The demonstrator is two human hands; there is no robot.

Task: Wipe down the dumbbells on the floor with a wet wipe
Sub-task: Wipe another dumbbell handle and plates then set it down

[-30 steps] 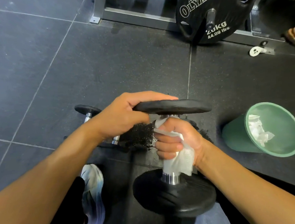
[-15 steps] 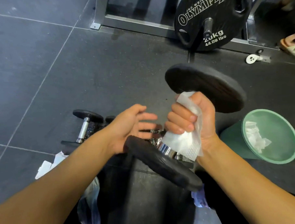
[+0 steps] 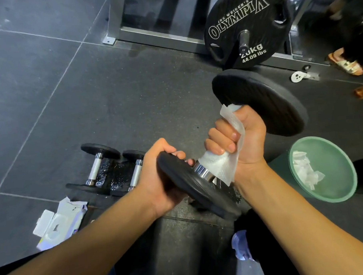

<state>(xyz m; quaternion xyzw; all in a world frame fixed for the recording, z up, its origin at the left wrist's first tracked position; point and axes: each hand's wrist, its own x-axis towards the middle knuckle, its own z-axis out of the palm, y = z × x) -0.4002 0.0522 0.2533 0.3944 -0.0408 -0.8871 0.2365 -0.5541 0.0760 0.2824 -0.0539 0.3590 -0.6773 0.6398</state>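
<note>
I hold a black dumbbell (image 3: 264, 100) tilted in the air, far end up to the right. My right hand (image 3: 239, 141) grips its chrome handle through a white wet wipe (image 3: 221, 164) wrapped round it. My left hand (image 3: 159, 171) grips the rim of the near end disc (image 3: 191, 184). Two smaller dumbbells (image 3: 94, 166) (image 3: 136, 172) with chrome handles lie side by side on the dark floor to the left, on a wet patch.
A green bin (image 3: 323, 170) with used wipes lies tipped at the right. An open wet wipe pack (image 3: 59, 221) lies at lower left. A 20 kg Olympia plate (image 3: 244, 28) on a metal rack stands behind. A person's sandalled foot (image 3: 348, 64) is at far right.
The dumbbell went from standing upright to tilted and lifted. My left hand let go of the top disc, hung open, and now grips the near disc's rim.
</note>
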